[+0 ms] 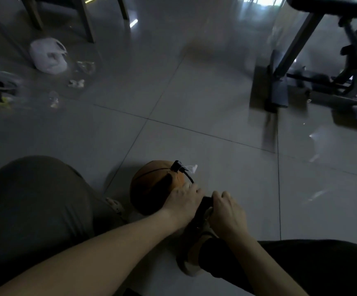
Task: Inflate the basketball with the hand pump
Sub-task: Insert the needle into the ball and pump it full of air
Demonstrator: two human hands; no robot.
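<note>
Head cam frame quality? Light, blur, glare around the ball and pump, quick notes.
Head view: dim, the left hand, right hand and basketball underexposed; the black pump between them barely readable; motion blur smears the exercise bike and white bag; bright glare on the floor, top right.

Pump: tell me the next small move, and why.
Probably draw the right hand back to extend the pump for a stroke, while the left hand steadies its front end. Both hands grip it close together, so it looks pushed in, and the hose runs to the top of the ball.
</note>
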